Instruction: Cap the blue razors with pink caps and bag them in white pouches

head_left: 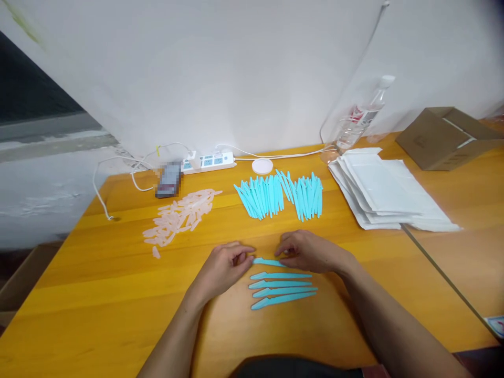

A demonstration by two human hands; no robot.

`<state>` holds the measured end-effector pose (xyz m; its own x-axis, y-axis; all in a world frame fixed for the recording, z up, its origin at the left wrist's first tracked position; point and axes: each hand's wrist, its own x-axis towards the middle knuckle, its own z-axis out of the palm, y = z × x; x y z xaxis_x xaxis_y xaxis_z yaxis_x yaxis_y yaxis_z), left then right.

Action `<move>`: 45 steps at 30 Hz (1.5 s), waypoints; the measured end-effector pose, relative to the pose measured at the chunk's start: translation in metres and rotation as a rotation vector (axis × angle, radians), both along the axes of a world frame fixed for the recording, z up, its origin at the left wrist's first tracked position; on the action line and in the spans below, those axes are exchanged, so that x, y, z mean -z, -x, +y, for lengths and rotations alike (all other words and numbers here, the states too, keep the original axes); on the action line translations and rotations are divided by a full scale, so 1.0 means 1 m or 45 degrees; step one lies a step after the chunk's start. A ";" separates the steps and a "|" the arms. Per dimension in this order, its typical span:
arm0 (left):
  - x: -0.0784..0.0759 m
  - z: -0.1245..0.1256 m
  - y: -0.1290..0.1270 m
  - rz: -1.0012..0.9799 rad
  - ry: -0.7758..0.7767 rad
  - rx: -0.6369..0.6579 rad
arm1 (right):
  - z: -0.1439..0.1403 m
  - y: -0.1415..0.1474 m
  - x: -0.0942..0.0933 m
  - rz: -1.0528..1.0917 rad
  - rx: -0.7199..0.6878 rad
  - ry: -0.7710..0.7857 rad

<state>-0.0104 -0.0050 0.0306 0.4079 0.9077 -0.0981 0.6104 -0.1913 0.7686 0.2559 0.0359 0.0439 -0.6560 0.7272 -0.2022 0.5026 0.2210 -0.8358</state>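
Observation:
A turquoise eyebrow razor [268, 261] lies crosswise between my two hands, just above the table. My left hand [225, 266] has its thumb and forefinger closed at the razor's left end. At the other end, the curled fingers and thumb of my right hand [309, 251] pinch the handle and hide its tip. Nearer to me, several more razors [283, 284] are laid out in a row, roughly parallel, their notched ends to the left. Beyond my hands are two bunches of the same razors, a left bunch [262, 197] and a right bunch [308, 197].
Small pale pink translucent pieces [179, 216] are heaped at left. Behind them are a phone [169, 179], a power strip [214, 160] and white cables. A round white lid [262, 166], plastic bottle [362, 118], white padded envelopes [388, 189] and cardboard box [437, 139] stand along the wall side.

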 end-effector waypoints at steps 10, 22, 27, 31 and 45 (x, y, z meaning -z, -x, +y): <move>-0.010 -0.002 0.005 -0.033 0.030 0.098 | 0.009 -0.013 -0.008 -0.297 -0.010 -0.154; 0.005 0.017 0.030 -0.081 -0.075 -0.221 | 0.112 0.020 0.013 -0.749 0.862 -0.360; 0.009 0.016 0.035 -0.090 -0.046 -0.242 | 0.119 0.019 0.017 -0.630 0.824 -0.189; 0.010 0.018 0.039 -0.099 -0.043 -0.231 | 0.112 0.008 0.010 -0.564 0.860 -0.155; -0.005 0.097 0.062 0.953 -0.496 -0.464 | 0.025 0.020 0.015 0.361 0.430 0.284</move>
